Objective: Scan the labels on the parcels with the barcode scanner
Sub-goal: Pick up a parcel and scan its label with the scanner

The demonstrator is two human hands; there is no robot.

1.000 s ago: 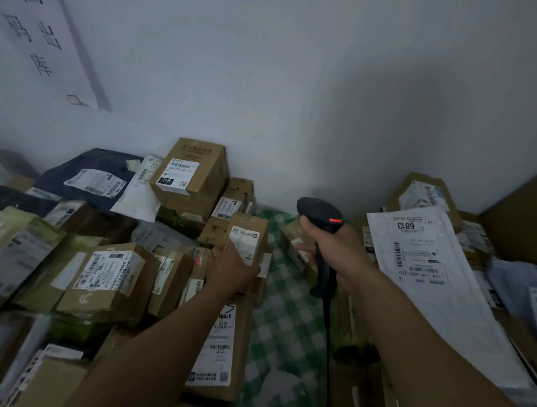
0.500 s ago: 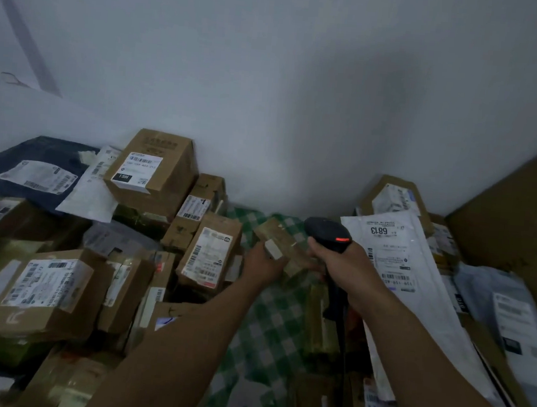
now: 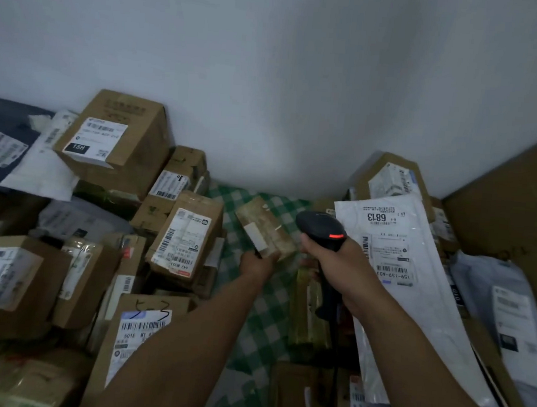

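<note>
Raised since before: your left hand [image 3: 257, 262] grips the small taped parcel [image 3: 266, 232], just left of your right hand [image 3: 343, 260] | right hand clasps the barcode scanner [image 3: 320, 228] | turn the white label [image 3: 256, 236] squarely to its nose.

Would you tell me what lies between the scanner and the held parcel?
In the head view, scanner and parcel have a bare gap, checked cloth behind.
</note>
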